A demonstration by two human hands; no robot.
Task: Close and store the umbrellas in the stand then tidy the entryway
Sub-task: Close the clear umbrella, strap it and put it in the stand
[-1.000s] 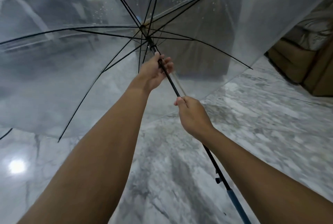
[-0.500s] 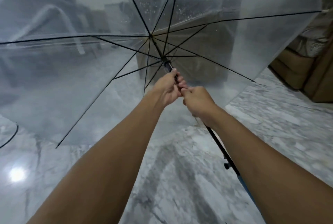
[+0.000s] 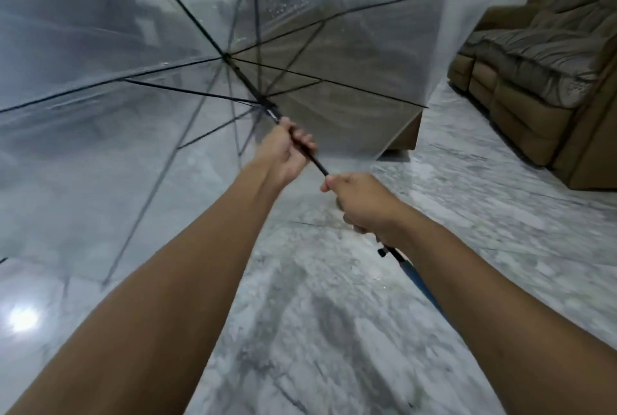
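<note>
Open clear-plastic umbrella with black ribs, canopy at 11 o'clock. Left hand gripping its shaft beneath the runner, right hand gripping lower — hold steady there, draw the runner straight down.

Head camera looks forward and down (close over both forearms).
</note>
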